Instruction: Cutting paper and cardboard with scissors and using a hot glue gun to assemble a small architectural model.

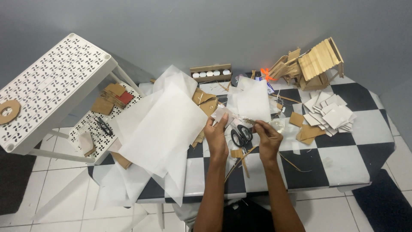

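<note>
My left hand (216, 135) pinches the lower left corner of a white sheet of thin paper (249, 101) held up over the checkered table (343, 159). My right hand (267, 135) grips the sheet's lower right edge, where a clear crinkled strip (274, 124) shows. Black-handled scissors (241, 135) lie on the table between my two hands. Thin wooden sticks (240, 161) lie just below the scissors.
A big pile of white paper sheets (159, 129) hangs over the table's left side. White square pieces (329, 112) and cardboard scraps (307, 133) lie at right. A stick-built model house (317, 62) and a small tray of white pots (211, 73) stand at the back. A white perforated shelf (51, 86) stands left.
</note>
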